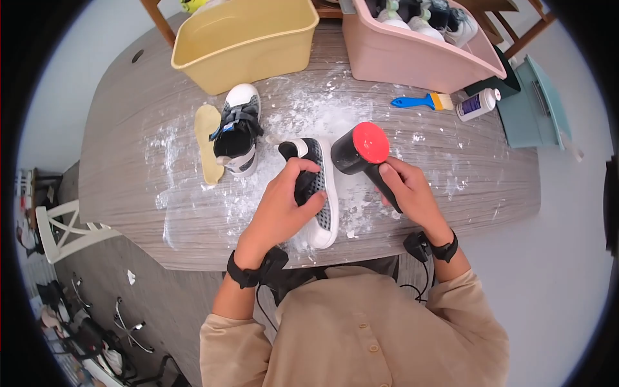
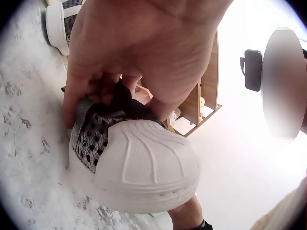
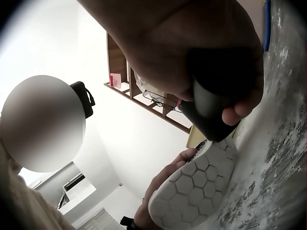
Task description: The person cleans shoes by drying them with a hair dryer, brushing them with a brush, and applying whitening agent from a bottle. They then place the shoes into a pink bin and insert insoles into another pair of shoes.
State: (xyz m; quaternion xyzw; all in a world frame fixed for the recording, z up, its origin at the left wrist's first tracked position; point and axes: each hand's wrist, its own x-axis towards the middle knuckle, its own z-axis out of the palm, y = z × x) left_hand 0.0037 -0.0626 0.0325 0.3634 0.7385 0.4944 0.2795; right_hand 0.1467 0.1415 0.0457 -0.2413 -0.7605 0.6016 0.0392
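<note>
My left hand (image 1: pixel 284 198) grips a grey-and-white sneaker (image 1: pixel 329 193) by its upper, the fingers at its opening and dark straps. The shoe is tipped on its side, toe toward me. Its white ridged toe cap (image 2: pixel 148 153) fills the left wrist view, and the hexagon-patterned sole (image 3: pixel 194 191) faces the right hand. My right hand (image 1: pixel 409 190) holds a black hair dryer (image 1: pixel 348 155) with a red round end by its handle. The dryer's barrel is close beside the sole. A matching sneaker (image 1: pixel 237 132) stands upright to the left, beside a beige insole (image 1: pixel 208 145).
White powder (image 1: pixel 322 113) is smeared over the wooden table (image 1: pixel 122 129). A yellow bin (image 1: pixel 251 58) and a pink bin (image 1: pixel 412 61) with several shoes stand at the back. A blue-handled brush (image 1: pixel 416 102) and white bottle (image 1: pixel 477 105) lie at the right, near a teal box (image 1: pixel 529 109).
</note>
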